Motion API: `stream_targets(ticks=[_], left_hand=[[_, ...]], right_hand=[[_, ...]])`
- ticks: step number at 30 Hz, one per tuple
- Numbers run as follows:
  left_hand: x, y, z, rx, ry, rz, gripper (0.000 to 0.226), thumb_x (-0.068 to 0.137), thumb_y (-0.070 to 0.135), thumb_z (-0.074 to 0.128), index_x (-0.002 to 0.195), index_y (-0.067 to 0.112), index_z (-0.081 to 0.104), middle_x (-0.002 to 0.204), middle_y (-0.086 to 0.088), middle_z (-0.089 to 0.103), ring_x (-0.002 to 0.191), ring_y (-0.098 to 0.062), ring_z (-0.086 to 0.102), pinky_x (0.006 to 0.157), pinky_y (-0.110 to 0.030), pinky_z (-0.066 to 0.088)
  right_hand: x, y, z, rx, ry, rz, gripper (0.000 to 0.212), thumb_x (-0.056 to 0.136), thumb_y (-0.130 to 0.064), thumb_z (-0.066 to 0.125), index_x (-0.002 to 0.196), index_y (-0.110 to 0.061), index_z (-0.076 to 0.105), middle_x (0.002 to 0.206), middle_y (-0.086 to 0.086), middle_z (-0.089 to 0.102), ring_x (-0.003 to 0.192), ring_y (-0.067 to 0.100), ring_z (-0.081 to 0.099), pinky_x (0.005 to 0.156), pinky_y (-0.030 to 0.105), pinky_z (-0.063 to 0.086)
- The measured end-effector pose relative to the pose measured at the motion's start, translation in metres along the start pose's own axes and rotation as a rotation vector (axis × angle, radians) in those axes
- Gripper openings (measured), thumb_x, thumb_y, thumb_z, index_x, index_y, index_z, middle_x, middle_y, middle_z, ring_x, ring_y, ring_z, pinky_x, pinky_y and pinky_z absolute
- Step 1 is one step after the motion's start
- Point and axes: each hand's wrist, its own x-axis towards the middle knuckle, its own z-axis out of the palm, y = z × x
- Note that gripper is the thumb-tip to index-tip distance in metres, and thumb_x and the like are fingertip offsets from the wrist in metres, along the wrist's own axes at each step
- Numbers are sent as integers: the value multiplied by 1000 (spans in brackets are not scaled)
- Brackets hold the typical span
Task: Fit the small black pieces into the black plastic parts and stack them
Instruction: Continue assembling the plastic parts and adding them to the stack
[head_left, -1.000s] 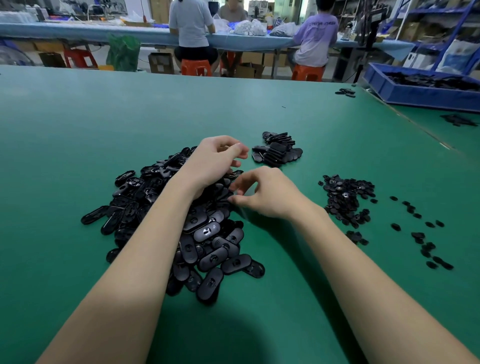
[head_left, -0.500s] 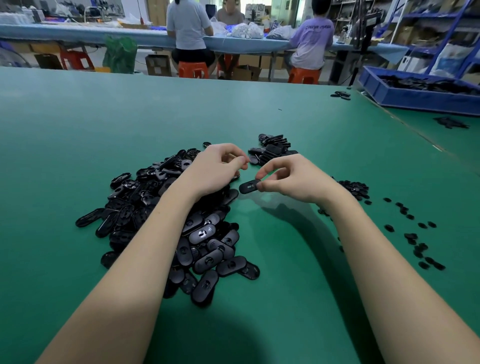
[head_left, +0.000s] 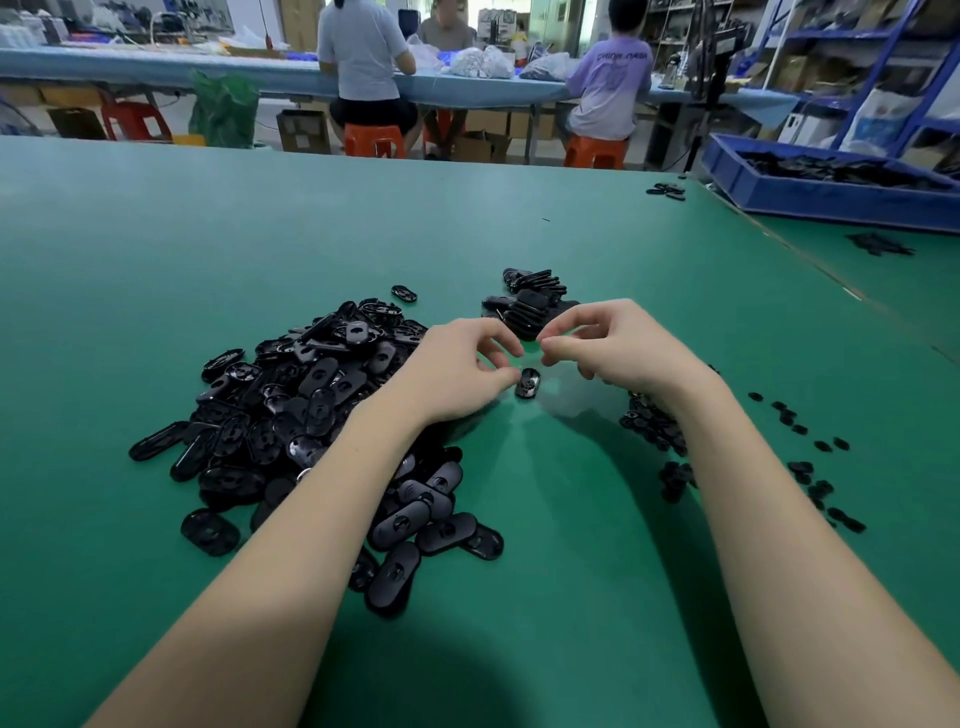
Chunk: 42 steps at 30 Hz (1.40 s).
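Two bare hands meet over the green table mat (head_left: 156, 260): the left hand (head_left: 457, 371) pinches a black oval plastic part (head_left: 528, 383) at its fingertips, while the right hand (head_left: 618, 345) curls thumb and forefinger together just above it, though whether they grip a small piece I cannot tell. Left lies the loose heap of black oval parts (head_left: 311, 415), beyond sits a leaning stack of finished parts (head_left: 530, 306), and right are scattered small black pieces (head_left: 810, 467).
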Motion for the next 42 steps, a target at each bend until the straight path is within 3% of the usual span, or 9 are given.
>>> stream_targets(ticks=[3,6,11,14,18,26,32,37,42], left_hand=[[0,6,10,149,-35,69,32,88,37,71,119,31,67,106,9,65,83,-9,63,86,-23,45],[0,9,20,317,-85,107,32,88,39,70,118,27,71,112,3,65,101,-17,62,96,-28,47],[-1,8,20,252,-40,58,8,84,22,72,87,27,67,86,11,68,84,-12,63,86,-33,54],[0,9,20,209,25,59,17,88,10,60,95,25,61,84,6,68,78,-17,64,81,-33,55],[1,15,14,-77,174,-39,29,91,7,55,104,30,67,75,12,65,63,-6,64,69,-11,49],[0,26,2,-926,80,-293,28,94,-8,55,94,12,74,90,-9,66,75,-15,70,76,-17,59],[-1,25,0,-1006,83,-376,18,92,-4,64,98,12,70,84,-9,72,73,-15,71,62,-16,56],[-2,22,2,-1078,112,-385,17,89,-9,66,93,8,63,80,-12,72,69,-16,72,71,-20,60],[-1,22,1,-1078,99,-371,22,88,-12,64,100,7,67,85,-16,72,74,-20,73,76,-24,61]], right_hand=[[2,10,-4,-126,83,69,12,92,-30,64,84,-31,74,79,-19,76,57,-8,54,62,23,42],[2,19,-10,-245,200,153,15,91,-28,60,88,-32,74,90,-13,76,88,10,65,77,31,53],[-2,27,-21,-402,340,280,30,86,-15,54,96,-34,74,109,-2,72,102,27,64,78,31,48],[-4,29,-24,-451,344,323,30,87,-15,56,101,-34,75,114,-2,72,105,27,63,79,31,48],[-5,30,-23,-493,313,347,15,87,-29,67,98,-35,76,112,-5,74,108,24,64,85,32,51],[-6,26,-16,-582,289,293,5,89,-34,70,90,-37,74,108,-4,74,104,25,64,77,29,41],[-5,18,-19,-363,167,88,13,98,-38,63,87,-34,71,96,-12,70,88,13,62,74,28,45],[-6,0,-5,37,155,-25,14,97,-35,66,93,-25,75,80,-12,74,61,5,52,64,21,45],[-8,-11,1,128,95,-24,5,93,-21,72,92,-21,77,96,13,77,51,3,44,51,12,38]])
